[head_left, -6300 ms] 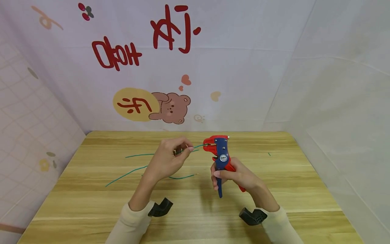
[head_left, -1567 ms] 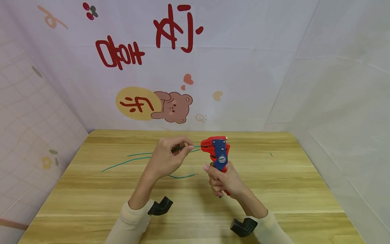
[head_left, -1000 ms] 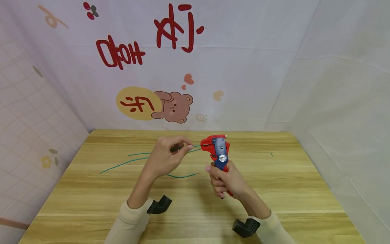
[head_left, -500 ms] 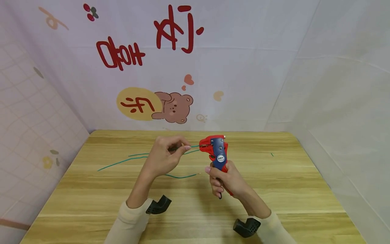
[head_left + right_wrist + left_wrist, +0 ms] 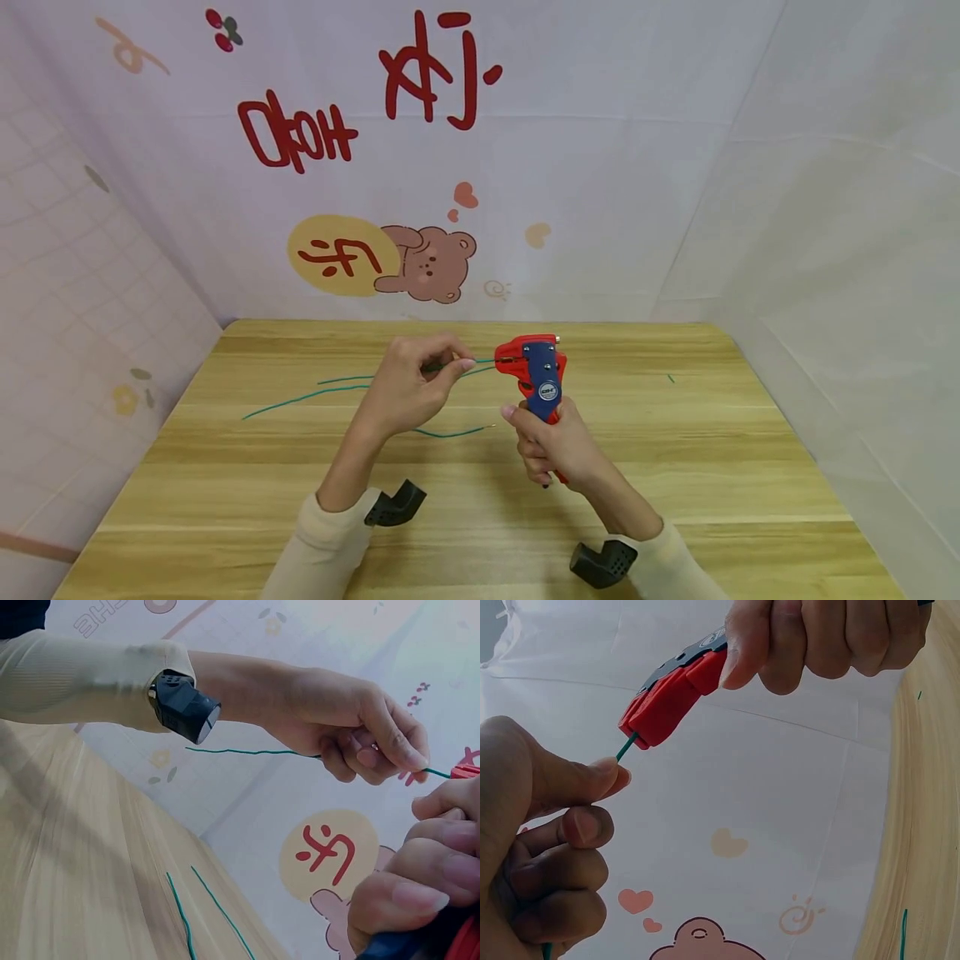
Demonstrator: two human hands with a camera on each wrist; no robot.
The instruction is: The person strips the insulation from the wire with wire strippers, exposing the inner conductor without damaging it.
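Observation:
My left hand [image 5: 408,383] pinches a thin green wire [image 5: 626,747] between thumb and forefinger, close to one end. That end sits in the red nose of a red and blue wire stripper [image 5: 542,367]; inside the nose it is hidden. The wire's long tail [image 5: 247,751] trails out behind the left hand in the right wrist view. My right hand [image 5: 551,442] grips the stripper's handles, which are squeezed close together, with the thumb along the near side. The tool's nose points left, towards the left fingertips.
Another green wire [image 5: 345,379] lies on the wooden table [image 5: 480,533] behind the left hand. Nearer lies a green wire [image 5: 450,435] with a bare copper end. A short green scrap [image 5: 671,378] is at the right. A printed cloth wall [image 5: 600,167] stands behind.
Several seconds ago the stripper's handles stood apart; now they are squeezed together. Since half a second ago, both hands and the tool have shifted slightly right, and the right fingers have tightened.

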